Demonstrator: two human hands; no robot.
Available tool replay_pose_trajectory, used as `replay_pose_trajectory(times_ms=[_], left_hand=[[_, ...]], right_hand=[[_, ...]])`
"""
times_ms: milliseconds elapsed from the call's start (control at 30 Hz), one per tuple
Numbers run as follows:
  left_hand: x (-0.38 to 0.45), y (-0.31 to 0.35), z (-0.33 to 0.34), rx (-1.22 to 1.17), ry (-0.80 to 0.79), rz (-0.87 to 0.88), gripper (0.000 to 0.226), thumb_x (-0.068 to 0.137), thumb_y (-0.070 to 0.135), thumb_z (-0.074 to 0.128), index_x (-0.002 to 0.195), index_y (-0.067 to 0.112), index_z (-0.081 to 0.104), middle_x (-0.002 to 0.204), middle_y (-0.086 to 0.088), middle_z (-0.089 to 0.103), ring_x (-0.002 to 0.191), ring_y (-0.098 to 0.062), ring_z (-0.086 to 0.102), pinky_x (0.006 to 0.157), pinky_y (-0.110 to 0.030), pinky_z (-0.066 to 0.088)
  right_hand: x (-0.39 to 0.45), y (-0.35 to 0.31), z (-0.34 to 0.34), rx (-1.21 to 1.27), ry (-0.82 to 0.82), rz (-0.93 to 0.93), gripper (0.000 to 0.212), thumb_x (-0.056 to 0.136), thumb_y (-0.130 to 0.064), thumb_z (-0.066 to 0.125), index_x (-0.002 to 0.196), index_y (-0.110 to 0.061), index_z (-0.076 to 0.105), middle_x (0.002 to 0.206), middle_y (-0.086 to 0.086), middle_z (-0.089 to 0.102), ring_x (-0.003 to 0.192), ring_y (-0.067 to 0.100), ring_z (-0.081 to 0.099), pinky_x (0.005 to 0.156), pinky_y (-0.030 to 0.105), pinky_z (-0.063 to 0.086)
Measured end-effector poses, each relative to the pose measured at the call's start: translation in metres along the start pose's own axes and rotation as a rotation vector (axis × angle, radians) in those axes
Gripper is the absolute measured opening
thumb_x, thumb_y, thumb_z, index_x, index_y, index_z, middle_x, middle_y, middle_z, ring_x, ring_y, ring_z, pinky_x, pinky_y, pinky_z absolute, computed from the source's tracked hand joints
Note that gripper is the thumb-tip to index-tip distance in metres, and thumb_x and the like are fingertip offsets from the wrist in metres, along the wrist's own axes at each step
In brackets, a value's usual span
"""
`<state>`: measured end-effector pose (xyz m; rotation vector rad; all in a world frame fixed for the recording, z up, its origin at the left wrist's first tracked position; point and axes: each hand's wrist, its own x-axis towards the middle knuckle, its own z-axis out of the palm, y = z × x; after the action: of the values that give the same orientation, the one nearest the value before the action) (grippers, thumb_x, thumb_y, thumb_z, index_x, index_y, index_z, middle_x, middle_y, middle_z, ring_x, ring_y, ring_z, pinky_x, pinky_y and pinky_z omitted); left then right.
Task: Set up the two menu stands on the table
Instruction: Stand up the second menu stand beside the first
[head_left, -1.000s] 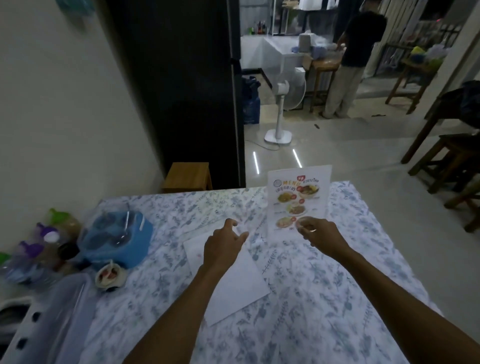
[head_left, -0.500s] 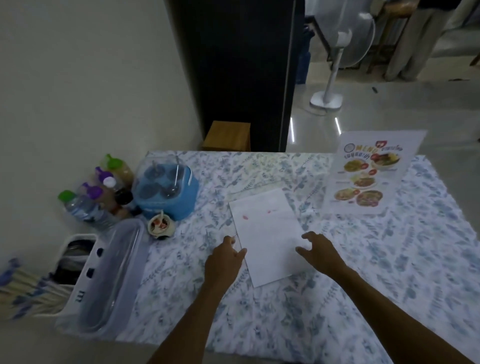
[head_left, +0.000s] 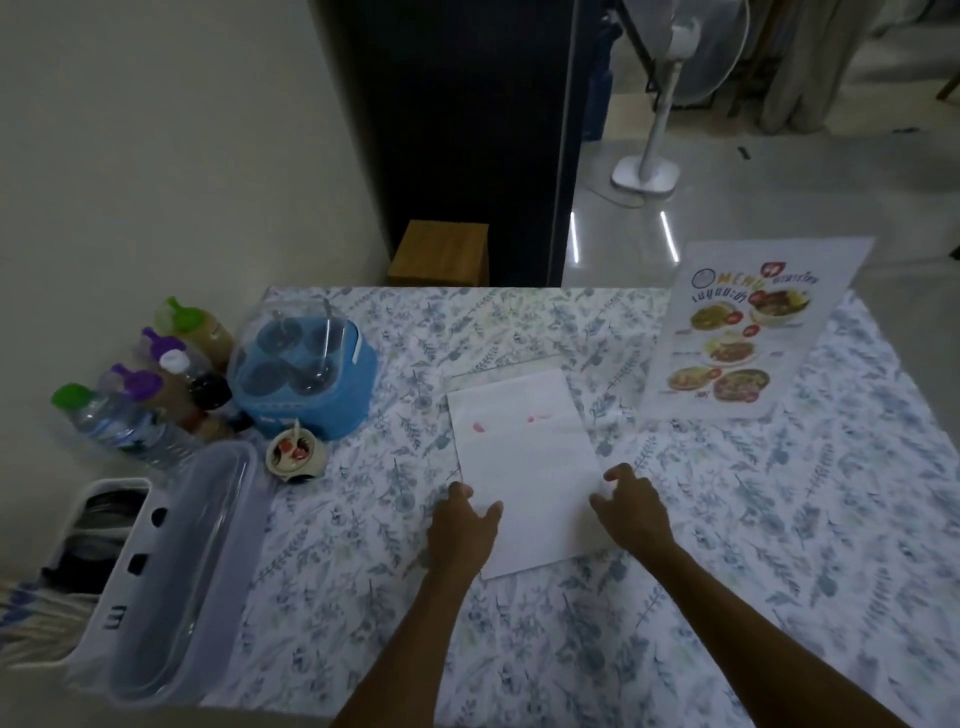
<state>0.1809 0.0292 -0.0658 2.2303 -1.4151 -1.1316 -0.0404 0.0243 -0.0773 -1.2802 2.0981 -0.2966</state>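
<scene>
— Where do the menus stand?

— One printed menu stand (head_left: 737, 332) is upright near the far right corner of the floral-clothed table (head_left: 779, 519). The second, a white sheet (head_left: 524, 467) lying blank side up, is flat at the table's middle.

— And the hands?

— The left hand (head_left: 462, 535) rests on the sheet's left edge, fingers loosely spread; the right hand (head_left: 631, 514) touches its right edge, fingers curled. Whether either actually grips the sheet cannot be told.

— The left edge?

— Sauce bottles (head_left: 171, 374), a blue caddy (head_left: 306, 374) and a clear-lidded box (head_left: 171, 566).

Both hands off upright menu stand (head_left: 737, 332), now at flat sheet (head_left: 524, 462) edges (fingers spread).
</scene>
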Motion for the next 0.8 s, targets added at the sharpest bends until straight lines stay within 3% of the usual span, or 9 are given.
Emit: replay_pose_trajectory(times_ms=[200,300,400,533,633,733,800], left_hand=[[0.002,-0.003,-0.018,-0.048,0.059,-0.025,0.053,0.085,0.043,0.073,0.128,0.015,0.055,0.13,-0.012,0.062,0.111,-0.028,0.064,0.088,-0.032,0.052],[-0.003,0.002,-0.033,-0.069,0.104,0.005,0.05,0.087,0.04,0.072,0.126,0.013,0.057,0.128,-0.01,0.065,0.11,-0.027,0.065,0.086,-0.032,0.051],[-0.013,0.009,-0.05,-0.126,0.149,0.027,0.045,0.087,0.037,0.073,0.122,0.013,0.06,0.124,-0.009,0.068,0.107,-0.027,0.066,0.09,-0.036,0.055],[-0.028,0.018,-0.071,-0.205,0.191,0.032,0.04,0.087,0.037,0.073,0.118,0.015,0.062,0.121,-0.007,0.07,0.102,-0.025,0.066,0.082,-0.029,0.052],[-0.04,0.024,-0.084,-0.231,0.206,0.039,0.041,0.086,0.043,0.073,0.116,0.017,0.062,0.117,-0.007,0.069,0.092,-0.021,0.062,0.075,-0.026,0.046],[-0.054,0.028,-0.094,-0.237,0.203,0.041,0.045,0.085,0.051,0.07,0.114,0.018,0.063,0.115,-0.006,0.067,0.098,-0.023,0.062,0.083,-0.032,0.052],[-0.063,0.031,-0.099,-0.207,0.205,0.046,0.043,0.087,0.052,0.068,0.111,0.016,0.065,0.113,-0.006,0.068,0.105,-0.026,0.064,0.091,-0.037,0.053]], right_hand=[[-0.012,-0.001,-0.006,0.133,-0.034,0.014,0.03,0.092,-0.023,0.062,0.12,-0.014,0.056,0.103,0.011,0.069,0.082,0.023,0.062,0.073,0.032,0.05],[-0.02,-0.007,-0.018,0.231,-0.007,0.01,0.023,0.092,-0.016,0.054,0.114,-0.017,0.061,0.093,0.006,0.065,0.08,0.025,0.067,0.076,0.039,0.056],[-0.025,-0.014,-0.031,0.28,0.022,-0.038,0.024,0.09,-0.009,0.051,0.106,-0.02,0.065,0.107,0.01,0.069,0.091,0.032,0.068,0.083,0.042,0.057],[-0.04,-0.023,-0.048,0.368,-0.015,-0.059,0.031,0.086,-0.002,0.05,0.106,-0.02,0.065,0.107,0.016,0.069,0.074,0.025,0.069,0.063,0.035,0.057],[-0.053,-0.026,-0.059,0.361,-0.001,-0.116,0.034,0.087,0.001,0.048,0.101,-0.018,0.072,0.104,0.013,0.072,0.075,0.023,0.07,0.063,0.034,0.059],[-0.066,-0.024,-0.067,0.339,0.005,-0.16,0.039,0.086,0.008,0.047,0.105,-0.008,0.077,0.101,0.012,0.073,0.077,0.023,0.066,0.055,0.023,0.055],[-0.074,-0.023,-0.073,0.37,-0.003,-0.172,0.041,0.083,0.012,0.049,0.104,-0.007,0.078,0.102,0.011,0.073,0.084,0.026,0.068,0.064,0.029,0.06]])
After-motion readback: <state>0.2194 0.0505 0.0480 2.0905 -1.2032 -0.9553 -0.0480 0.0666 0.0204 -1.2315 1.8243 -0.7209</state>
